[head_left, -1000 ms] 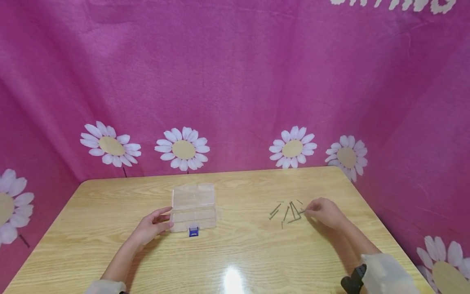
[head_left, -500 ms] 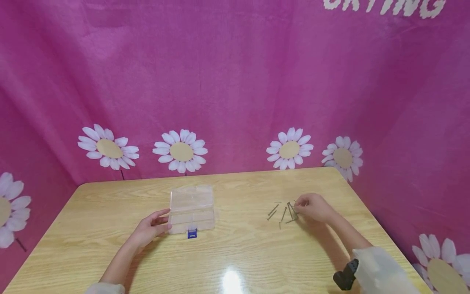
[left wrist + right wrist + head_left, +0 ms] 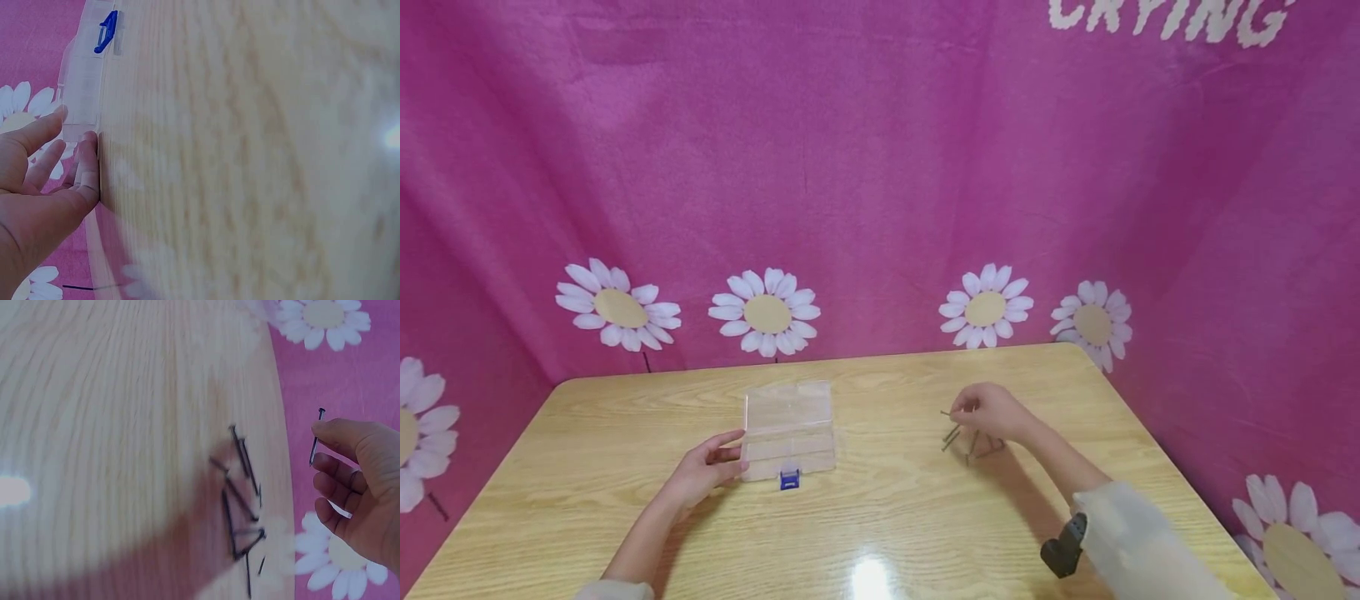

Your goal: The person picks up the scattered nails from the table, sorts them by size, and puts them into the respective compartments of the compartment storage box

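A clear plastic box (image 3: pixel 790 446) with its lid raised and a blue latch (image 3: pixel 789 479) at the front stands left of centre on the table. At its left side my left hand (image 3: pixel 698 473) rests, the fingers loosely spread and the tips touching the box end. My right hand (image 3: pixel 992 411) is above a loose group of nails and pinches one nail (image 3: pixel 315 445) between thumb and fingertips, raised off the wood. Below it lie several dark nails (image 3: pixel 241 509) of different lengths, partly hidden by the hand in the head view.
The wooden table (image 3: pixel 865 517) has a rounded far right corner. Pink cloth (image 3: pixel 880 167) with printed daisies hangs behind it and at both sides. A bright light reflection (image 3: pixel 870 575) shows near the front of the tabletop.
My right hand has moved left across the nails and now holds one raised. My left hand and the box have stayed together; the head view has shifted slightly.
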Available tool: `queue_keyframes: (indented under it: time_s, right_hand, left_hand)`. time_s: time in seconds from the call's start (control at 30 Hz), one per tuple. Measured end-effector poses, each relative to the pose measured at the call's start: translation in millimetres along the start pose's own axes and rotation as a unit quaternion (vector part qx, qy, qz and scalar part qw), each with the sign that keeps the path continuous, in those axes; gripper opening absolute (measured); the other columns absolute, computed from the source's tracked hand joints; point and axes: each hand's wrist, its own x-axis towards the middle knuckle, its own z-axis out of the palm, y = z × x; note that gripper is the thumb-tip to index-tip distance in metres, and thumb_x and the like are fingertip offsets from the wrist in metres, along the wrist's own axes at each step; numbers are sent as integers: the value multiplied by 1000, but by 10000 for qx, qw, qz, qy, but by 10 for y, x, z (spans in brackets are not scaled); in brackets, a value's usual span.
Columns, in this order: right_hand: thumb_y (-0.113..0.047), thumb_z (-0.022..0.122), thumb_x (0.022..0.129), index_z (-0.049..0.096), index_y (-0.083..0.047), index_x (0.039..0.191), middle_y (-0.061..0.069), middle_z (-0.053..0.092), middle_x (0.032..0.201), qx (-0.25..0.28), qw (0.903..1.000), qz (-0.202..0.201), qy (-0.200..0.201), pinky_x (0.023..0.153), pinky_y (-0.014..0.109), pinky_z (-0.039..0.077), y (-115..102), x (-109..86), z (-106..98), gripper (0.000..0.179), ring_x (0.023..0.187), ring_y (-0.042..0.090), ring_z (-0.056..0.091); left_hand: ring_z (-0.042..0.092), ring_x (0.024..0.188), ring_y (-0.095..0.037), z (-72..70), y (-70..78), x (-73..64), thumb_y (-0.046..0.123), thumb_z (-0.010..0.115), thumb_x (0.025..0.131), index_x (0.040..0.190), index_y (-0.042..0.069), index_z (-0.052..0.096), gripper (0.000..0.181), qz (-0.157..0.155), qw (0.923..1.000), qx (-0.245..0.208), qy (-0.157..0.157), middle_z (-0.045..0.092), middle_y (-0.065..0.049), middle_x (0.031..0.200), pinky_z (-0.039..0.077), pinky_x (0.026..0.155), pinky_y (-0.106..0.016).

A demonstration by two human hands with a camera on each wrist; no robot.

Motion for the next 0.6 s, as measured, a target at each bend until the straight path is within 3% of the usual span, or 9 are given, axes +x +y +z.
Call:
queue_keyframes:
  time_s: [0.2, 0.6]
  right_hand:
    - [-14, 66, 83, 69, -8, 83, 1, 62, 74, -25, 9996, -213, -180, 66, 27, 43, -220, 139, 98, 6, 69, 12, 51]
    - [-16, 68, 81, 70, -9, 80, -2, 62, 72, -384, 9957, -750, -377, 66, 23, 43, -613, 430, 411, 7, 70, 8, 50]
  left_hand:
    - [58, 103, -21, 9, 26, -28, 6, 61, 88, 139, -4, 36, 58, -96, 9999, -79, 45, 49, -32, 129, 52, 76, -29]
    - [59, 100, -19, 11, 36, -31, 6, 62, 87, 139, -4, 36, 59, -72, 9999, -102, 14, 50, -32, 128, 52, 76, -29]
